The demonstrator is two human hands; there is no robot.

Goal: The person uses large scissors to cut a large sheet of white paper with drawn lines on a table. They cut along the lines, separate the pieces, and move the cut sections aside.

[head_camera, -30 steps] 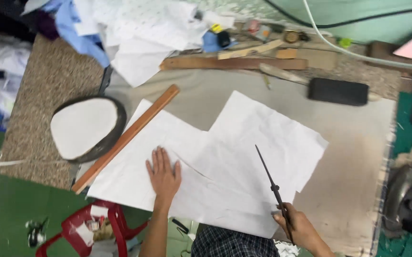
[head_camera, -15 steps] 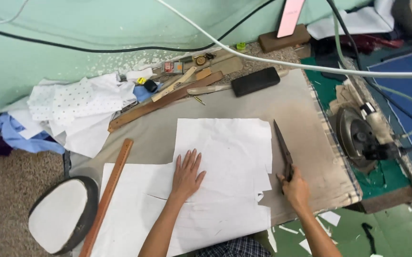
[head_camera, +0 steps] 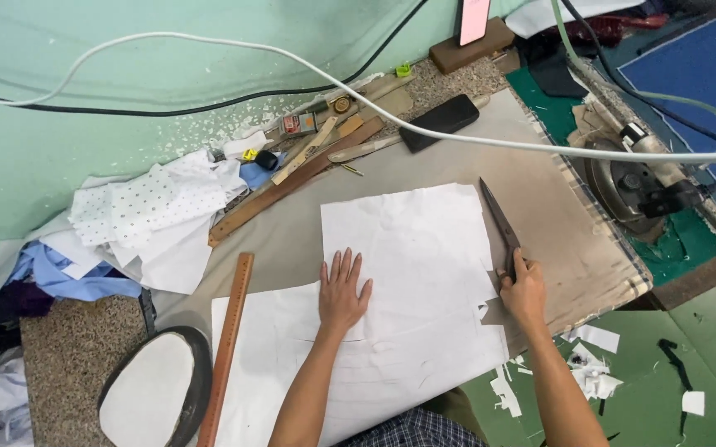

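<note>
While the left hand [head_camera: 343, 291] lies flat with its fingers spread and slightly fanned, palm down, it presses on the white paper [head_camera: 399, 273] spread over the table [head_camera: 557, 207]. Its forearm reaches up from the bottom edge of the view, nearly straight. The right hand [head_camera: 523, 291] is closed around the handles of a pair of scissors [head_camera: 500, 225] at the right edge of the paper, the wrist bent a little inward and the arm coming up from the lower right. The long dark blades point away from the person, up and slightly left, lying along the paper's right edge; I cannot tell whether they are parted. Small white paper scraps [head_camera: 594, 368] lie on the green floor below the table corner, near the right forearm. A long wooden ruler [head_camera: 227, 348] lies to the left of the paper, well apart from the left hand, and an iron [head_camera: 631, 178] sits off to the right of the table.
</note>
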